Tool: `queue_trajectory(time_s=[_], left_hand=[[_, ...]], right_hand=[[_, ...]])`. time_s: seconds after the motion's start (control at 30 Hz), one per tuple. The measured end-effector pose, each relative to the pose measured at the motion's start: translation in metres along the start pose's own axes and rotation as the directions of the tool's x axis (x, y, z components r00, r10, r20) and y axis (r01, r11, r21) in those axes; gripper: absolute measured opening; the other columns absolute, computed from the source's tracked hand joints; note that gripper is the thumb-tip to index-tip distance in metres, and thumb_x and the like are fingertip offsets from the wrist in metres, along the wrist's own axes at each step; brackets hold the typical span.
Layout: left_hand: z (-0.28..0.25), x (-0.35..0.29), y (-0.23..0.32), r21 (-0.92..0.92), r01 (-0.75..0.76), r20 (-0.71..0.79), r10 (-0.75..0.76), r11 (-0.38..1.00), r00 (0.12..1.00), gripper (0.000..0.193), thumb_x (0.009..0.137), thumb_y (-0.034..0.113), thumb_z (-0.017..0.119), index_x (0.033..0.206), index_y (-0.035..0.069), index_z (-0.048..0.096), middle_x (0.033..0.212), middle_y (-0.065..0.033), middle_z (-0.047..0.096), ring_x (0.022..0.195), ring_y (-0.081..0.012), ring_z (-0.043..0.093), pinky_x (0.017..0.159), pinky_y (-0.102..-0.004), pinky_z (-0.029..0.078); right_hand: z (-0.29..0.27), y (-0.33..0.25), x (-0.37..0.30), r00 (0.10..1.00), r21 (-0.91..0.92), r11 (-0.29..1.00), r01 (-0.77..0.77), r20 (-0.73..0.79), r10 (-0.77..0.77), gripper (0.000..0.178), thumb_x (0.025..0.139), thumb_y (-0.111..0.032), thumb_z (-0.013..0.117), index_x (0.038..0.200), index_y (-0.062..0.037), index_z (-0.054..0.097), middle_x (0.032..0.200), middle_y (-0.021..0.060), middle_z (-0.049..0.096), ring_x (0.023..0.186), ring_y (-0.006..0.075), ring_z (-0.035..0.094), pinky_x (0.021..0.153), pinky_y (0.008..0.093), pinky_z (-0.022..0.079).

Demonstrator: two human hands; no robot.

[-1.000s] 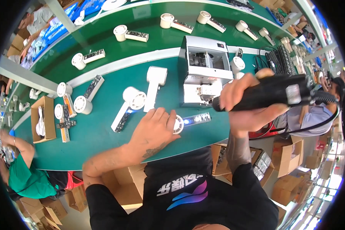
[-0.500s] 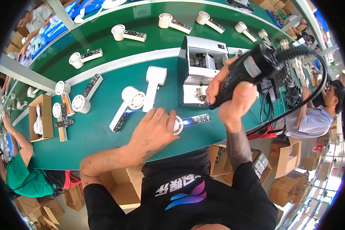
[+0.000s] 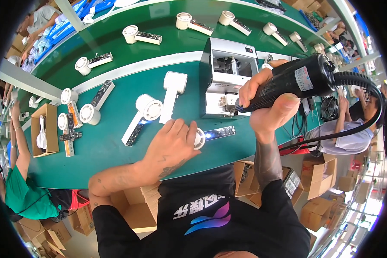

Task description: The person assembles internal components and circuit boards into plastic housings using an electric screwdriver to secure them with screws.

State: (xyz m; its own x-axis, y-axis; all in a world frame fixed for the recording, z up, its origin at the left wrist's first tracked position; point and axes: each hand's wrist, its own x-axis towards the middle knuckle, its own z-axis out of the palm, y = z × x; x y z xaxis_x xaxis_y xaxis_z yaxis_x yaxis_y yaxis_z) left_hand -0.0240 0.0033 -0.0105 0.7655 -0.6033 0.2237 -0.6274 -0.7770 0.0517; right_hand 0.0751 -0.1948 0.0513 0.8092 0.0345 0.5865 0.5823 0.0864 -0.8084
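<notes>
Right hand (image 3: 266, 118) grips black screwdriver (image 3: 284, 88), tip (image 3: 235, 110) at silver machine (image 3: 225, 81): likely fetching screw. Left hand (image 3: 170, 144) holds lit fan (image 3: 215, 134) on green bench (image 3: 103, 159). Next move probably calls for careful lift.

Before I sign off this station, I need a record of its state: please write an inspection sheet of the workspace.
Surface: green tabletop, its edges bent by the lens.
Job's things: lit white fan, handle's circuit board exposed; black corded tool, its tip near the silver machine, contact unclear.
Clutter: other fans; small open box with something white inside.
Hands: left hand grips the lit fan's round head; right hand grips the tool.
Cables: tool's thick cord loops at right; thin black cables beyond the right hand.
Surroundings: dark green belt carrying fans; co-workers either side; cardboard boxes on the floor.
</notes>
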Motion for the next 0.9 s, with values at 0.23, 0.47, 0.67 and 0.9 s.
queue_trajectory(time_s=[0.23, 0.47, 0.67, 0.9], left_hand=[[-0.006, 0.001, 0.002, -0.064, 0.051, 0.075, -0.046, 0.997, 0.996, 0.066, 0.077, 0.039, 0.079, 0.12, -0.008, 0.061, 0.094, -0.0134, 0.062, 0.102, -0.0275, 0.057, 0.091, -0.0357, 0.047], [-0.006, 0.002, 0.002, -0.083, 0.057, 0.085, -0.05, 0.995, 0.995, 0.066, 0.076, 0.038, 0.079, 0.121, -0.007, 0.061, 0.094, -0.0124, 0.061, 0.101, -0.027, 0.057, 0.089, -0.035, 0.048], [-0.003, 0.001, 0.003, -0.065, 0.064, 0.058, -0.06, 0.996, 0.996, 0.068, 0.075, 0.038, 0.08, 0.122, -0.007, 0.06, 0.095, -0.0121, 0.06, 0.101, -0.0265, 0.057, 0.089, -0.0348, 0.048], [-0.005, 0.001, 0.003, -0.085, 0.074, 0.088, -0.066, 0.994, 0.994, 0.069, 0.076, 0.038, 0.079, 0.124, -0.007, 0.058, 0.095, -0.0125, 0.059, 0.102, -0.0264, 0.057, 0.09, -0.0349, 0.047]], right_hand=[[0.005, 0.005, 0.005, 0.999, 0.008, 1.0, 0.022, 0.03, -0.022, 0.082, 0.091, -0.071, 0.052, 0.12, 0.0051, 0.039, 0.06, 0.0097, 0.047, 0.042, 0.0162, 0.045, 0.04, 0.0301, 0.04], [0.002, 0.003, -0.023, 0.973, 0.2, 0.954, -0.224, 0.095, 0.209, 0.082, 0.088, -0.078, 0.048, 0.126, -0.0056, 0.038, 0.06, 0.0059, 0.045, 0.043, 0.0157, 0.044, 0.042, 0.0307, 0.04], [0.014, -0.008, -0.043, 0.943, 0.235, 0.918, -0.32, 0.168, 0.286, 0.088, 0.083, -0.085, 0.045, 0.126, -0.0083, 0.035, 0.063, 0.005, 0.046, 0.045, 0.0141, 0.046, 0.043, 0.0294, 0.04], [0.019, 0.005, -0.051, 0.928, 0.241, 0.902, -0.359, 0.197, 0.316, 0.087, 0.081, -0.083, 0.052, 0.124, -0.008, 0.036, 0.064, 0.0052, 0.047, 0.045, 0.014, 0.046, 0.044, 0.0294, 0.041]])
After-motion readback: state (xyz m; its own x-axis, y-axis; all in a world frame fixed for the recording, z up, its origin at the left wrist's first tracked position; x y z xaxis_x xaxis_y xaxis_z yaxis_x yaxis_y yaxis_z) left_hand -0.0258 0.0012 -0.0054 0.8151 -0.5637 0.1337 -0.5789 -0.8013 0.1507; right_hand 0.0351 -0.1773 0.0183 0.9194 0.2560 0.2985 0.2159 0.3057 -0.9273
